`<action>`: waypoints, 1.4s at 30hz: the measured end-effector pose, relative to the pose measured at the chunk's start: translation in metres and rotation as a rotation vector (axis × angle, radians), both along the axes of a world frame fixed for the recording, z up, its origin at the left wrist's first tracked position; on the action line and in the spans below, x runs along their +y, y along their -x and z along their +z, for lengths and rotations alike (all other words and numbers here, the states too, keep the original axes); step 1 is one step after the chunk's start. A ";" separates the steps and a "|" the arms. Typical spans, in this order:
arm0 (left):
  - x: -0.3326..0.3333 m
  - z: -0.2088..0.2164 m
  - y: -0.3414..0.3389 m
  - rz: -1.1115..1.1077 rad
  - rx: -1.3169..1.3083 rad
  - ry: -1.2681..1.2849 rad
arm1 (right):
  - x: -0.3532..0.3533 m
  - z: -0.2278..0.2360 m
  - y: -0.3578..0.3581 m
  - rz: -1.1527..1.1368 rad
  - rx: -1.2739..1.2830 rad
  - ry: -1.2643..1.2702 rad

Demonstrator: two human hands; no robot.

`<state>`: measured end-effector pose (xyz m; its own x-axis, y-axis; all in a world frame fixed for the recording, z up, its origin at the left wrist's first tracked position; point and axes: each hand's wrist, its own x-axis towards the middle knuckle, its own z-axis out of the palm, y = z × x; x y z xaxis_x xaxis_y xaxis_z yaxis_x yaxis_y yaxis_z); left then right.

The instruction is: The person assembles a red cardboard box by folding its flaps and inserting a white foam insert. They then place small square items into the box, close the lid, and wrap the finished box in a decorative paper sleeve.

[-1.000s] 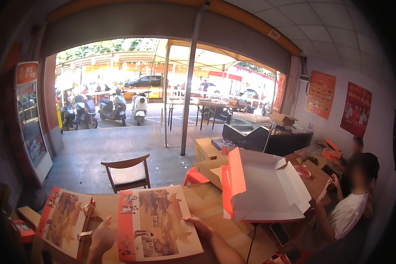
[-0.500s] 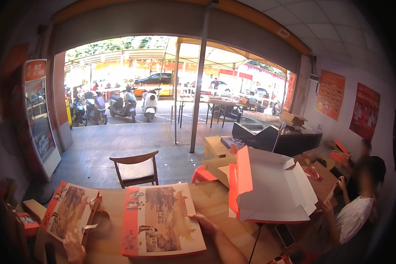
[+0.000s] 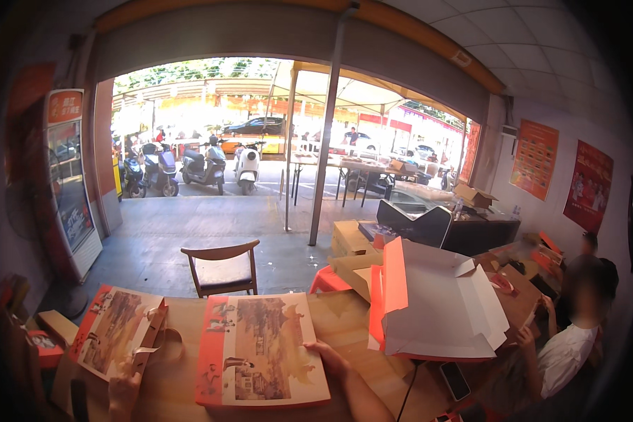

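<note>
A flat cardboard gift box (image 3: pixel 264 344) with a red strip and a brown printed scene lies on the wooden table in front of me. My right hand (image 3: pixel 328 357) grips its right edge, thumb on top and the other fingers hidden below. To the left lies a similarly printed gift bag (image 3: pixel 116 330) with a ribbon handle (image 3: pixel 148 349) looped at its right side. My left hand (image 3: pixel 124 387) closes on the near edge of that bag; part of its fingers is hidden.
An open grey-and-red box (image 3: pixel 439 309) stands to the right, with a phone (image 3: pixel 456 380) and a cable by it. Beyond the table are a wooden chair (image 3: pixel 224 267) and a metal pole (image 3: pixel 323 155). A person (image 3: pixel 566 359) sits at the right. A glass-door fridge (image 3: pixel 74 190) stands left.
My left hand has gone from spread fingers over the bag's near corner to a grip at its near edge. My right hand keeps its hold on the box. The view has shifted slightly.
</note>
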<state>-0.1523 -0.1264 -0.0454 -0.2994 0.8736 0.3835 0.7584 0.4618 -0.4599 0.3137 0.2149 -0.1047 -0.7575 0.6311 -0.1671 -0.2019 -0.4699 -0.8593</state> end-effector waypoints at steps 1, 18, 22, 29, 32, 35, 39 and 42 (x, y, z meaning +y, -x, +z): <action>-0.001 0.000 0.001 0.006 -0.002 -0.004 | 0.002 -0.002 0.001 0.021 -0.005 0.010; -0.016 0.020 -0.017 0.024 -0.057 -0.153 | -0.002 -0.008 0.006 0.010 0.112 0.041; -0.011 0.030 -0.026 -0.006 -0.120 -0.193 | -0.014 0.011 0.009 -0.006 0.072 0.113; -0.003 0.020 -0.032 -0.072 -0.064 -0.180 | -0.052 0.051 0.027 0.086 -0.077 0.095; 0.002 0.011 -0.034 -0.098 0.000 -0.157 | -0.100 0.109 0.028 0.030 -0.129 0.165; 0.009 0.007 -0.048 -0.133 0.056 -0.150 | -0.111 0.122 0.024 -0.038 -0.136 0.100; 0.010 0.044 -0.080 -0.184 -0.132 -0.195 | -0.137 0.152 0.022 -0.121 -0.212 -0.015; 0.008 0.042 -0.074 -0.161 -0.142 -0.192 | -0.153 0.190 0.023 -0.108 -0.295 -0.124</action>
<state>-0.0785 -0.1181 -0.0039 -0.2250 0.8299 0.5105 0.8799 0.3981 -0.2594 0.2905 0.0621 0.0849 -0.6155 0.7344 -0.2859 0.0206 -0.3477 -0.9374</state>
